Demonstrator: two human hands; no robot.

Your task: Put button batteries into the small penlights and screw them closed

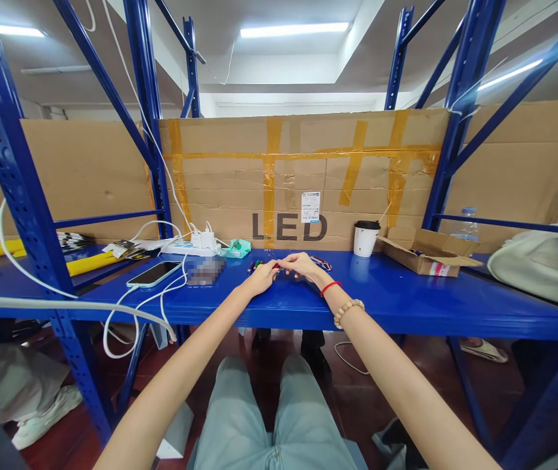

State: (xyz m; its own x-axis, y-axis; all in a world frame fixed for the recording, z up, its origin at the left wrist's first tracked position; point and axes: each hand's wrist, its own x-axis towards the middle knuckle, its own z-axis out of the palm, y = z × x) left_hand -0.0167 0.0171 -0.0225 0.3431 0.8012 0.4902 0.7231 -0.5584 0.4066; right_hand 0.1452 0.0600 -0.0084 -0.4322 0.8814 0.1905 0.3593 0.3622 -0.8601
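My left hand (pixel 261 278) and my right hand (pixel 300 264) meet over the blue shelf top (pixel 386 294), fingertips pinched together. A tiny bit of red shows between them; what they grip is too small to name. Beside my left fingers lie small coloured pieces (pixel 254 266), partly hidden by that hand. Just beyond my right hand rests a little group of red and dark slim items (pixel 322 263), whose kind I cannot make out. A red cord and a beaded bracelet circle my right wrist and forearm.
A phone (pixel 154 274) with white cables, a power strip (pixel 185 247) and a green packet (pixel 235 248) sit on the left. To the right stand a lidded paper cup (pixel 366 239) and an open cardboard box (pixel 428 254). Cardboard (pixel 230 183) walls the back; blue posts flank the shelf.
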